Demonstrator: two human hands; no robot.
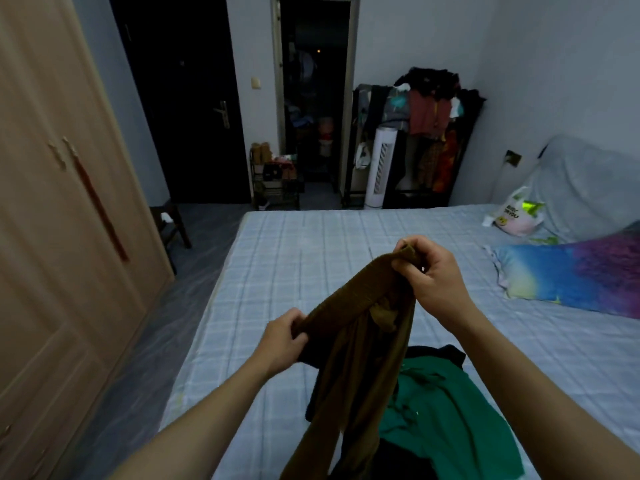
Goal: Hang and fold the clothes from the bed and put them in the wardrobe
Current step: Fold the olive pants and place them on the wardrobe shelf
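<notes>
A brown garment (360,358) hangs above the bed (294,258), held up by its ribbed top band. My left hand (282,341) grips the band's lower left end. My right hand (433,271) pinches its upper right end, higher and farther away. The cloth drapes down out of the frame's bottom edge. Beneath it on the bed lies a green garment (446,403) over dark clothes (446,353). The wooden wardrobe (52,202) stands at the left with its doors closed.
A colourful pillow (568,275) and a white plastic bag (516,214) lie at the bed's right side. Across the room are a loaded clothes rack (429,112), a white tower fan (381,168), a shoe shelf (275,178) and a dark doorway. Grey floor runs between bed and wardrobe.
</notes>
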